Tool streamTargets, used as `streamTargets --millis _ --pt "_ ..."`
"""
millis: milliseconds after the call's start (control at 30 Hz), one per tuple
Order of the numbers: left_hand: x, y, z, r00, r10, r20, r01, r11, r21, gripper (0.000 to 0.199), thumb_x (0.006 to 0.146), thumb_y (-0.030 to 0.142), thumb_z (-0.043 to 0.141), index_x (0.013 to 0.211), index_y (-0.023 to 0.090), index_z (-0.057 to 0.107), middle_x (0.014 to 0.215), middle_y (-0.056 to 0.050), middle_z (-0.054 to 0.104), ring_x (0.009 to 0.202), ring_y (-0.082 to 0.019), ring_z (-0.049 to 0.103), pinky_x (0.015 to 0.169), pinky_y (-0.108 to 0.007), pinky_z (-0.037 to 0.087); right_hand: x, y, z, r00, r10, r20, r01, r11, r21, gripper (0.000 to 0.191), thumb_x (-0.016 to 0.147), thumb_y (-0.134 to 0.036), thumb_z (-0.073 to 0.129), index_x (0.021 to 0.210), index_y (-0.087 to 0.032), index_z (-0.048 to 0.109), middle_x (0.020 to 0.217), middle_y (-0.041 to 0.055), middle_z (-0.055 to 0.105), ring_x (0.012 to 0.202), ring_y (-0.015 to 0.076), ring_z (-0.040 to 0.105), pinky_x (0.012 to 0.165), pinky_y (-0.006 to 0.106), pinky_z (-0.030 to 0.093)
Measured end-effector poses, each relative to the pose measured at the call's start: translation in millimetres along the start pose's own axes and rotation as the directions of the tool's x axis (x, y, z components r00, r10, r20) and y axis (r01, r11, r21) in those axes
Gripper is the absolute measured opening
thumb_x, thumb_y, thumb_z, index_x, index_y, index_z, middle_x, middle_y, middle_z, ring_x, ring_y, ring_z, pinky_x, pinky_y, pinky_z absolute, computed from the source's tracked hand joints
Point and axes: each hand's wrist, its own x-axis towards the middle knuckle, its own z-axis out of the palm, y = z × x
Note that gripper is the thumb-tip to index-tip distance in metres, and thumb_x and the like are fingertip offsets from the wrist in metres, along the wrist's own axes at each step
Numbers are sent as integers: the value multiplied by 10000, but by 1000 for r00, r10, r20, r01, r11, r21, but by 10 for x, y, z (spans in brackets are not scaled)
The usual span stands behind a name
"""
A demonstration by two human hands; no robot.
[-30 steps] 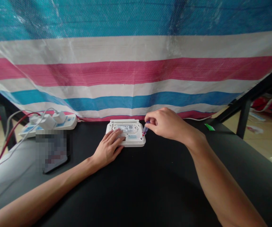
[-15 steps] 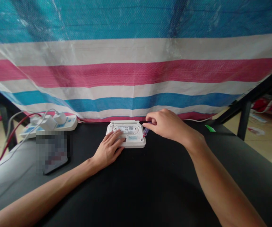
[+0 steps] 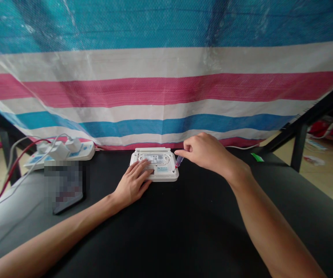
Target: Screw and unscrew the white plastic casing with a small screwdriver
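Note:
A white box-shaped device [image 3: 163, 177] with vent holes and a label lies flat on the black table. My left hand [image 3: 133, 181] rests on its left part, fingers spread over the surface, thumb at the front edge. At the right side, my right hand [image 3: 201, 150] is closed on a small screwdriver [image 3: 179, 160] with a purplish translucent handle. The screwdriver leans, its tip down at the device's front right corner, by a round hole. My fingers hide the upper end of the handle.
A white power strip [image 3: 82, 151] with plugs and cables is at the table's back left. In front of it lies a dark, partly pixelated phone-like object [image 3: 69, 202]. A green scrap [image 3: 257, 157] lies at the back right. A striped sheet [image 3: 163, 88] hangs behind the table.
The fingers of my right hand have shifted slightly around the screwdriver's handle, with the thumb or finger now stretched further left. My left hand and the device have stayed in place.

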Motion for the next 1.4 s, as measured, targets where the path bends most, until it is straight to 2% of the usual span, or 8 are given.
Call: streamTargets --millis 167,267,367,533,700,867,1167,1400 --pt "-3 -5 11 1000 4 1 -4 1000 6 280 976 256 492 1213 159 606 1418 -160 534 1387 -290 440 1132 -503 414 -20 6 7 998 -56 -6 56 989 136 149 835 -278 691 936 -195 762 829 52 750 732 188 659 659 279 418" --pt "-9 -11 25 1000 -3 -12 3 1000 3 285 972 260 499 1219 169 610 1414 -151 541 1382 -287 447 1134 -499 413 -45 8 -18 993 -115 -18 116 977 179 124 829 -217 676 914 -204 766 831 39 754 714 171 656 676 269 430" --pt "-12 -15 29 1000 -2 -8 2 1000 8 292 973 260 496 1227 169 607 1416 -150 539 1384 -285 445 1137 -492 409 -56 13 -37 992 -121 -19 122 979 166 138 813 -159 664 896 -200 767 824 38 753 693 164 647 675 268 429" --pt "-9 -13 21 1000 8 -12 -7 1000 23 286 977 255 490 1222 159 601 1413 -159 539 1380 -286 448 1134 -499 412 -46 1 -39 996 -88 6 86 981 174 83 827 -224 688 825 -178 757 759 46 732 680 165 634 640 262 413" --pt "-3 -5 15 1000 4 -2 -4 1000 15 286 982 265 483 1227 164 591 1415 -155 536 1388 -283 439 1133 -499 413 -28 -20 -20 999 -40 15 38 991 125 181 841 -277 668 706 -169 721 680 48 700 622 161 600 592 272 366" --pt "-2 -4 9 1000 6 7 -6 1000 14 274 982 253 482 1219 171 591 1412 -152 535 1389 -284 436 1138 -504 404 -17 -5 18 995 -99 -5 98 984 150 161 855 -185 591 816 -192 748 755 36 729 676 158 627 650 266 387" --pt "2 -3 4 1000 12 1 -12 1000 18 268 984 254 481 1214 175 592 1413 -148 533 1383 -282 443 1129 -499 414 -24 -16 2 987 -158 19 150 965 214 207 924 -225 571 867 -188 766 809 49 756 707 161 654 664 265 402" --pt "8 -12 -1 1000 15 3 -16 1000 10 262 976 251 501 1198 157 601 1407 -164 533 1380 -294 444 1132 -505 406 -28 -15 15 986 -165 34 159 977 139 169 831 -161 619 917 -189 762 853 56 756 777 192 661 664 270 394"
